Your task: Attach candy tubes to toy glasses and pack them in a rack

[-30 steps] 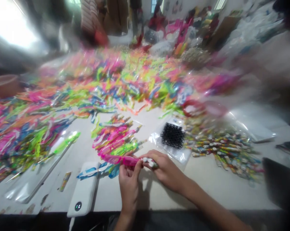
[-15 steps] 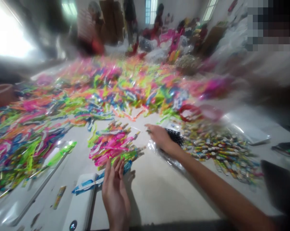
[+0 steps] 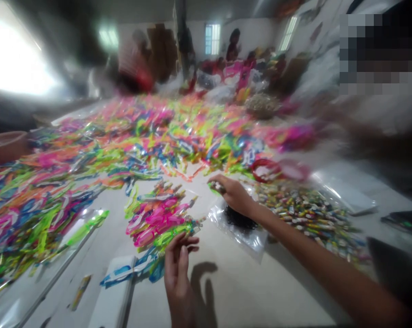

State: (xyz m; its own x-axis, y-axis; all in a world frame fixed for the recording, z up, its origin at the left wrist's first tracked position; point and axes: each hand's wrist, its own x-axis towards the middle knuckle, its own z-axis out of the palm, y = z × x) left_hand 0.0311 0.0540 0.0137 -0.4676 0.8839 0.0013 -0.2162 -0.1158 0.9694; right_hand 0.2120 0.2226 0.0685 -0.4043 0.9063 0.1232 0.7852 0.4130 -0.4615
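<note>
The right hand (image 3: 234,197) is closed in a narrow pinch around a small multicoloured printed stick (image 3: 217,186), whose tip shows past the fingertips above a pale desk (image 3: 247,291). Just below that hand lies a clear plastic bag (image 3: 238,234) holding a black plastic mesh piece (image 3: 238,218). The left hand (image 3: 178,269) is empty and half open, its fingers loosely curled and raised just beside a small heap of pink and lime-green plastic strips in clear wrap (image 3: 160,218). Under those fingers, a blue-and-white plastic strip (image 3: 132,269) lies partly on a white rectangular power bank (image 3: 112,291). To the right spreads a wide scatter of small printed sticks (image 3: 308,218) like the one in the pinch, with a red plastic ring (image 3: 265,169) near its far edge. Beyond the hands, a long mound of neon pink, green, orange and blue plastic pieces in clear wrap (image 3: 141,141) covers much of the desk. A brown plastic basin (image 3: 6,146) sits at the far left, and blurred people (image 3: 134,59) stand among bags at the back of the room.
</note>
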